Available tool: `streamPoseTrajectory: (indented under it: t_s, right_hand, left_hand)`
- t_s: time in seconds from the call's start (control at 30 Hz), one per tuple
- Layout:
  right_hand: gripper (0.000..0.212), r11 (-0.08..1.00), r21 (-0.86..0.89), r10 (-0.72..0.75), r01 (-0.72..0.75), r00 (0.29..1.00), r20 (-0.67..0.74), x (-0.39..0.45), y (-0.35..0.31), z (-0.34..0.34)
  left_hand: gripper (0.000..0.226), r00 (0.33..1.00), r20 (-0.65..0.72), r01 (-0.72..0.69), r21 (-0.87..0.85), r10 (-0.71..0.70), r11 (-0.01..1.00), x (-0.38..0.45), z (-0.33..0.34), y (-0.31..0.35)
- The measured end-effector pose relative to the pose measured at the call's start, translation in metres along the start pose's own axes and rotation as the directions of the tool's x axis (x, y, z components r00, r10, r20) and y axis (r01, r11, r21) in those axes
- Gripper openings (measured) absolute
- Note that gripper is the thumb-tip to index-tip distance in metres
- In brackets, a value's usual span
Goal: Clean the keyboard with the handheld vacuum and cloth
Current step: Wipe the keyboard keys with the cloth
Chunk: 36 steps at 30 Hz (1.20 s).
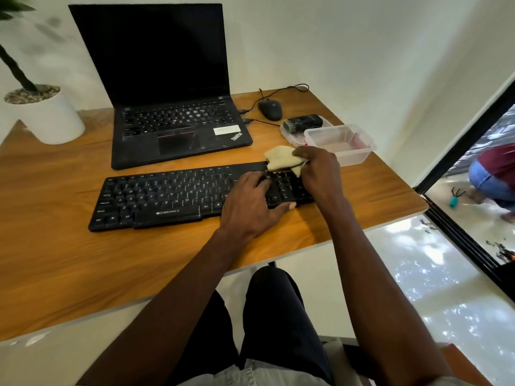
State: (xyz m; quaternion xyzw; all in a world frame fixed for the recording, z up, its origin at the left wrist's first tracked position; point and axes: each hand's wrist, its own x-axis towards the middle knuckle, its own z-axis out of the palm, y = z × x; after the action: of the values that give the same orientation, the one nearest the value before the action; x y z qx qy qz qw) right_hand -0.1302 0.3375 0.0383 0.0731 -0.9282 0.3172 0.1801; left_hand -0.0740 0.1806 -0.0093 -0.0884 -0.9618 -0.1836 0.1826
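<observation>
A black Zebronics keyboard (156,196) lies flat on the wooden table (55,246), in front of the laptop. My left hand (250,201) rests palm down on its right part, fingers spread over the keys and thumb at the front edge. My right hand (320,174) grips a crumpled cream cloth (281,160) at the keyboard's far right corner, above the number pad. The small black handheld vacuum (303,124) lies on a clear lid behind the plastic box, untouched.
An open black ThinkPad laptop (167,93) stands behind the keyboard. A wired mouse (270,109) and a clear plastic box (338,144) sit at the back right. A white plant pot (47,115) stands at the left. Another person crouches beyond the glass door at right.
</observation>
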Motion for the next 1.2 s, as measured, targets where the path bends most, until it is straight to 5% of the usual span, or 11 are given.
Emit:
streamPoseTrajectory:
  t_s: [0.2, 0.37, 0.5, 0.67, 0.8, 0.93, 1.07, 1.2]
  right_hand:
    - [0.041, 1.000, -0.015, -0.018, 0.017, 0.998, -0.058, -0.037, 0.011, 0.007]
    - [0.041, 0.998, 0.055, -0.009, 0.006, 0.999, 0.047, -0.032, 0.003, -0.013]
    - [0.042, 0.998, 0.061, -0.008, 0.014, 0.994, -0.107, -0.009, -0.011, -0.015]
    - [0.044, 0.985, -0.157, -0.044, 0.077, 0.977, 0.208, 0.012, -0.015, 0.015]
    - [0.039, 0.959, -0.227, -0.119, 0.168, 0.970, 0.213, 0.008, -0.021, 0.016]
    - [0.031, 0.931, -0.341, -0.024, 0.133, 0.952, 0.306, 0.019, -0.020, 0.000]
    - [0.029, 0.973, -0.221, -0.034, 0.064, 0.990, 0.141, 0.029, -0.024, -0.004]
    - [0.028, 0.950, -0.299, -0.005, 0.087, 0.964, 0.265, 0.017, -0.014, 0.001]
  left_hand:
    - [0.073, 1.000, 0.011, -0.004, 0.038, 0.004, 0.999, 0.001, 0.006, -0.001]
    - [0.067, 0.999, -0.033, 0.025, 0.029, -0.024, 0.999, 0.003, 0.010, 0.000]
    - [0.070, 0.995, -0.044, 0.092, 0.034, -0.090, 0.995, 0.011, 0.011, -0.003]
    - [0.068, 0.992, -0.065, 0.108, 0.041, -0.105, 0.993, 0.018, 0.015, -0.002]
    - [0.068, 0.988, -0.071, 0.137, 0.028, -0.135, 0.990, 0.021, 0.018, -0.004]
    - [0.069, 0.988, -0.078, 0.136, 0.008, -0.135, 0.991, 0.020, 0.022, -0.005]
    - [0.070, 0.989, -0.084, 0.123, 0.028, -0.120, 0.992, 0.021, 0.021, -0.005]
    - [0.068, 0.989, -0.082, 0.123, 0.033, -0.120, 0.992, 0.020, 0.021, -0.004]
